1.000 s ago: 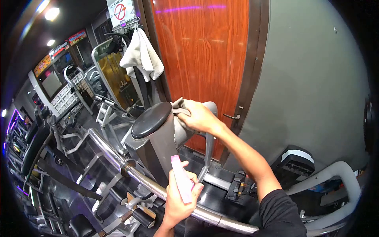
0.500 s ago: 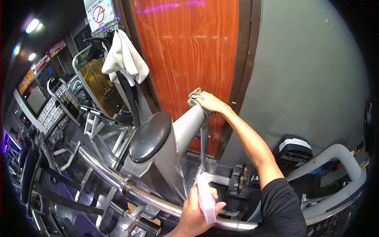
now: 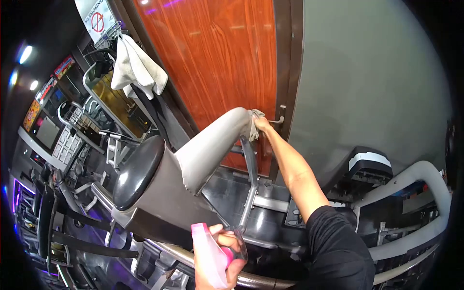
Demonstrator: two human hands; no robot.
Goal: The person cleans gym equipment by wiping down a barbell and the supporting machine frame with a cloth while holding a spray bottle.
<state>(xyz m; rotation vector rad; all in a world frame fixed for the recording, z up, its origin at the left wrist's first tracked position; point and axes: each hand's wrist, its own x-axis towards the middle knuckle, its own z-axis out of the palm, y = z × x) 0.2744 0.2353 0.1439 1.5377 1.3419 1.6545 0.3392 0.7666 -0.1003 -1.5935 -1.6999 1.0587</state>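
My right hand (image 3: 261, 123) is closed on a crumpled grey cloth (image 3: 255, 132). It presses the cloth against the far rounded end of a thick grey machine arm (image 3: 212, 145). That arm slopes up from a grey metal housing (image 3: 169, 193) beside a round black pad (image 3: 140, 171). Low in front of me, my left hand (image 3: 227, 241) grips a pink, see-through bottle (image 3: 209, 256). The bottle is tilted and well short of the machine arm. Fingers and a dark clear part hide some of it.
Behind the arm stands a reddish wood door (image 3: 222, 58) with a metal handle (image 3: 277, 120). White towels (image 3: 137, 67) hang from a rack at left. A curved metal rail (image 3: 251, 279) crosses below my hands. A grey tubular frame (image 3: 430, 188) is at right; more gym machines fill the left.
My right hand and the cloth have moved from the top of the arm's end round to its far right side. The bottle has shifted left and turned. My view has swung.
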